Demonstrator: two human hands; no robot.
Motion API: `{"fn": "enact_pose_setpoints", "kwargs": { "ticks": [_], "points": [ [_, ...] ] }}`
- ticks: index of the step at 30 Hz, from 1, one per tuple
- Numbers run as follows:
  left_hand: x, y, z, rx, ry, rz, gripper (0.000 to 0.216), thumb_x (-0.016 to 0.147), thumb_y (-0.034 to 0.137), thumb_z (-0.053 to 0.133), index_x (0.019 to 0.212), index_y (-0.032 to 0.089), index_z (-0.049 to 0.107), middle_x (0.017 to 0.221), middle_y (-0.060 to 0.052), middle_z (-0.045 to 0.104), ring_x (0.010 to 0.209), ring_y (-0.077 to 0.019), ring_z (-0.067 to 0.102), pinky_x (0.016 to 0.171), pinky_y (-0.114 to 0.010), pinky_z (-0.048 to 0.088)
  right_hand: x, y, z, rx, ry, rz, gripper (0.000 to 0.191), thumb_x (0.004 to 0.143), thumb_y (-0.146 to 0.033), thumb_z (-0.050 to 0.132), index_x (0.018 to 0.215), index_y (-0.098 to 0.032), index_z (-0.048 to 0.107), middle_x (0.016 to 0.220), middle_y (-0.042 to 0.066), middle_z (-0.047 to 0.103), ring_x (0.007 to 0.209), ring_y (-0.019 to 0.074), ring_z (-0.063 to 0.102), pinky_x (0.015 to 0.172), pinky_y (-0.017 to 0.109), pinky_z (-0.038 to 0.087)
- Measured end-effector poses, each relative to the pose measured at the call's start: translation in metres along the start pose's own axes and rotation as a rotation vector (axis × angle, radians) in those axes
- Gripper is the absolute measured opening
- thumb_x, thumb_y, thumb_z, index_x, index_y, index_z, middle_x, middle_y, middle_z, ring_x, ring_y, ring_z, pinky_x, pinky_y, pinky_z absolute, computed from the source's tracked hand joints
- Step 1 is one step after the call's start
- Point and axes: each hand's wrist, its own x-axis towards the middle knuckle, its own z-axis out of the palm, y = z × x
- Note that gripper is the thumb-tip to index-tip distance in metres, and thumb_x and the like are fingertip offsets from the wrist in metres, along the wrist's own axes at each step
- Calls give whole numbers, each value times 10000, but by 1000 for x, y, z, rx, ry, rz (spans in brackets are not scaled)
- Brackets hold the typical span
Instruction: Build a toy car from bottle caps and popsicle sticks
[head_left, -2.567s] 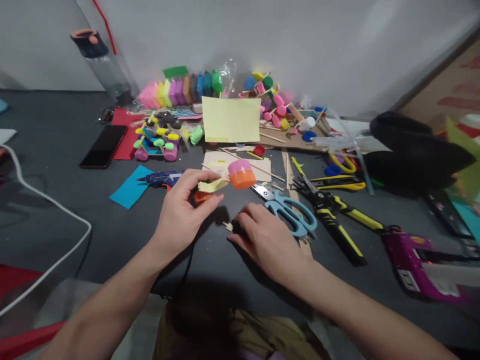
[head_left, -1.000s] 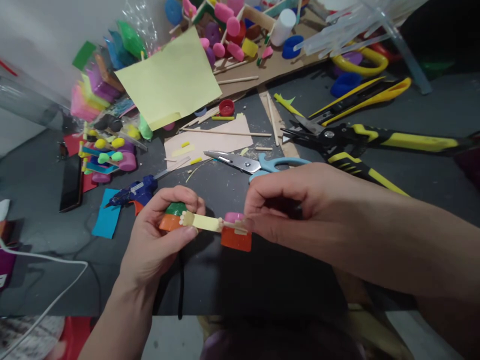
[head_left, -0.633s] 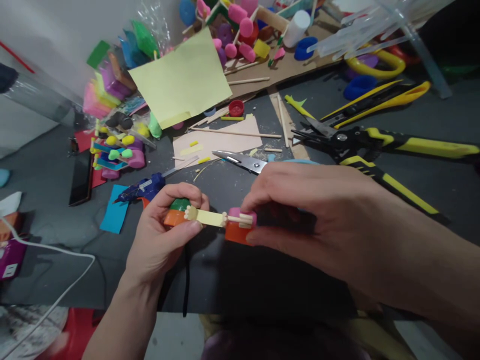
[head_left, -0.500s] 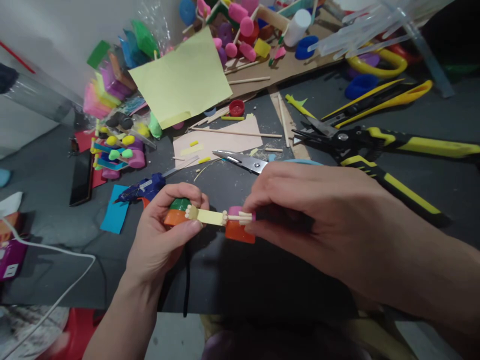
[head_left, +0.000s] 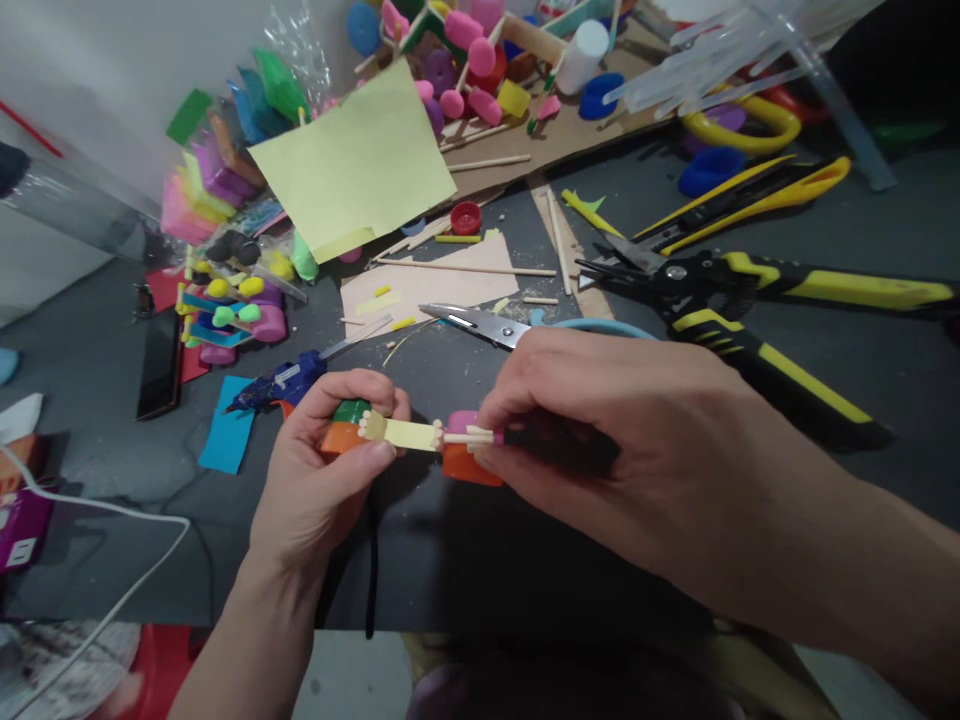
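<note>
With left hand [head_left: 319, 455] clamped on the yellow strip [head_left: 411, 434], and with right hand [head_left: 600, 405], of unclear grip, around the small sticks [head_left: 474, 438], holds the strip lengthwise toward them.

Sole view, from my head: faces forward and down at the desk [head_left: 105, 545], close above my left hand [head_left: 311, 465] and right hand [head_left: 607, 400].

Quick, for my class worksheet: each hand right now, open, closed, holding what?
Left hand: closed, holding the green-and-orange piece.
Right hand: fingers curled at the short sticks beside the pink-and-orange piece; whether gripping cannot be told.
</note>
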Motion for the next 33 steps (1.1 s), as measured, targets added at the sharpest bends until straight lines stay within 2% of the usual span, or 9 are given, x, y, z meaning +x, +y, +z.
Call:
{"fn": "enact_pose_setpoints", "kwargs": {
  "ticks": [15,28,33],
  "points": [
    [-1,-2,0,57,45,14,246,684,213,876,889,238,742,886,3,611,755,-103,614,651,-183,533,3,-2,2,49,29,28,76,844,-169,700,786,-171,652,757,-33,589,621,73,474,593,222,356],
    [-2,-1,-1,104,46,12,262,675,238,878,884,248,720,888,-3,609,774,-126,608,694,-220,532,5,-2,0,37,20,12,93,878,-221,657,792,-186,655,770,-4,623,618,104,508,590,247,367],
    [-2,-2,-1,87,30,11,249,700,189,853,907,246,725,905,-5,603,795,-123,609,718,-219,529,4,-2,-2,17,10,-1,94,872,-221,667,788,-181,653,758,-3,614,635,108,521,595,249,369]
  ]
}}
